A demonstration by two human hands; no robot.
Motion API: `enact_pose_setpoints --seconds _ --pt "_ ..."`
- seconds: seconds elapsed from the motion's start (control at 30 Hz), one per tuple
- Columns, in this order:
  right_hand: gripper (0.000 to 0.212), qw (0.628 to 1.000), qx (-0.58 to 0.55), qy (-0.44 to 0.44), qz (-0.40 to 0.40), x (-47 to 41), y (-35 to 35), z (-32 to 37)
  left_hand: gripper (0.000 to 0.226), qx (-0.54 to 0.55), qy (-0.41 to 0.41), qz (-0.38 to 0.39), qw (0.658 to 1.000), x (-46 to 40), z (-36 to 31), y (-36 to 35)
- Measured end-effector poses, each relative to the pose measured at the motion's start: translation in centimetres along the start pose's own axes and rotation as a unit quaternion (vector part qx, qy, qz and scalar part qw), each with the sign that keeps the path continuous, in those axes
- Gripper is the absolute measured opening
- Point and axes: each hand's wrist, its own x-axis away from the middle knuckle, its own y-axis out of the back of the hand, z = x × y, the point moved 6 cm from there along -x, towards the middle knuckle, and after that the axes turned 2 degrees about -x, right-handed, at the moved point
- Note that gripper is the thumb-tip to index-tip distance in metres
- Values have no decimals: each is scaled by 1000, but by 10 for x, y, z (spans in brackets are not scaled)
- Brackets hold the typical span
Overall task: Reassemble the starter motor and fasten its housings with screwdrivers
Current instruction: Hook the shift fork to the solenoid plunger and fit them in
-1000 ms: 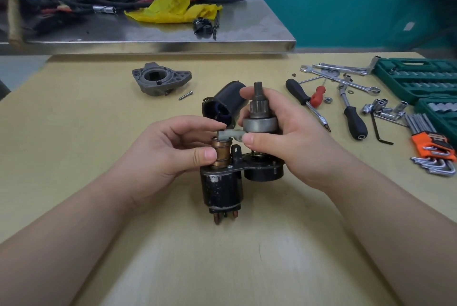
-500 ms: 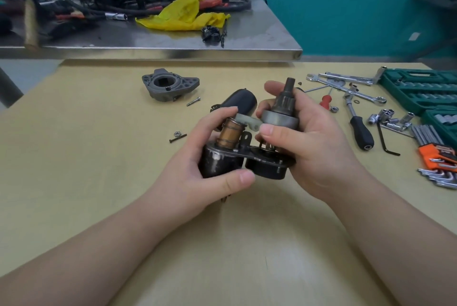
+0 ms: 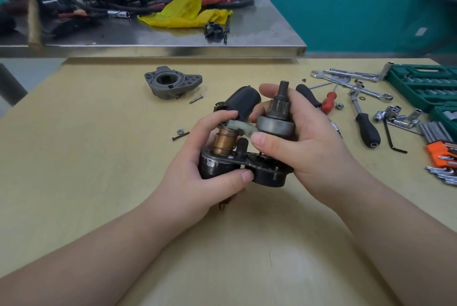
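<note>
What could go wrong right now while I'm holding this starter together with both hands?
The pale lever between the copper plunger and the drive gear may slip out, since only fingertips steady it. The loose screw and nut lie close to your left hand and could get knocked away.

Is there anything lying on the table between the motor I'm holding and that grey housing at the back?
Nothing visible blocks it. The tan tabletop lies bare between the black starter motor assembly and the grey cast-metal nose housing. A silver screw lies just right of the housing, off that line.
</note>
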Motion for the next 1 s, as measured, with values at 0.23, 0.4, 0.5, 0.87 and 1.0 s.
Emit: enact_pose_setpoints --seconds 0.23,0.4,0.5,0.87,1.0 --pt "56 999 -34 -15 -10 0 0 -5 59 39 19 -10 999 -1 5 2" --pt "49 996 -79 -33 -18 2 -9 -12 56 75 36 -36 996 -1 7 5" --pt "32 989 -131 -56 -33 6 -19 -20 57 94 43 -50 993 -2 6 8" --pt "25 989 -124 -70 -37 4 -17 -22 66 32 30 -44 998 -3 4 4" --pt "30 991 -116 -62 -40 4 -17 -20 56 27 20 -65 997 -1 2 5"
